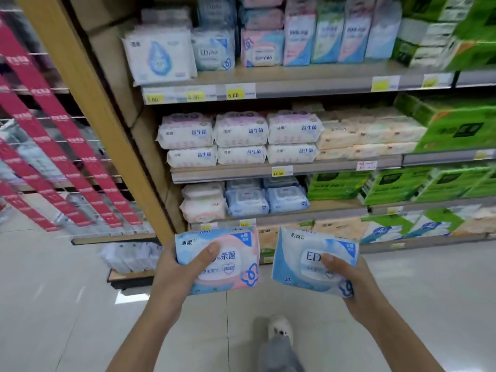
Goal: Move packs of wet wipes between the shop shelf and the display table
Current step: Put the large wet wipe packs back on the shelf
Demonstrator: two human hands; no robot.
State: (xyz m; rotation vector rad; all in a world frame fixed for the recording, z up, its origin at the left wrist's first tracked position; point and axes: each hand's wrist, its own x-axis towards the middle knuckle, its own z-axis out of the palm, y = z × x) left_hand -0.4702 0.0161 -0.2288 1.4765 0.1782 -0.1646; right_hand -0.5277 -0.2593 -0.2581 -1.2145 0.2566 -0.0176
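The left hand (177,267) grips a pink-and-blue pack (228,261), thumb across its front; the right hand (346,277) grips a pale blue pack (303,259) before the shelf (268,170).

A single head-worn wide-angle view looks forward and down at the shop shelf (295,167), standing close in front of it and slightly to its left, so the boards run off to the right. Below the shelf the tiled floor (67,304) fills the bottom, with both forearms reaching in from the lower edge.
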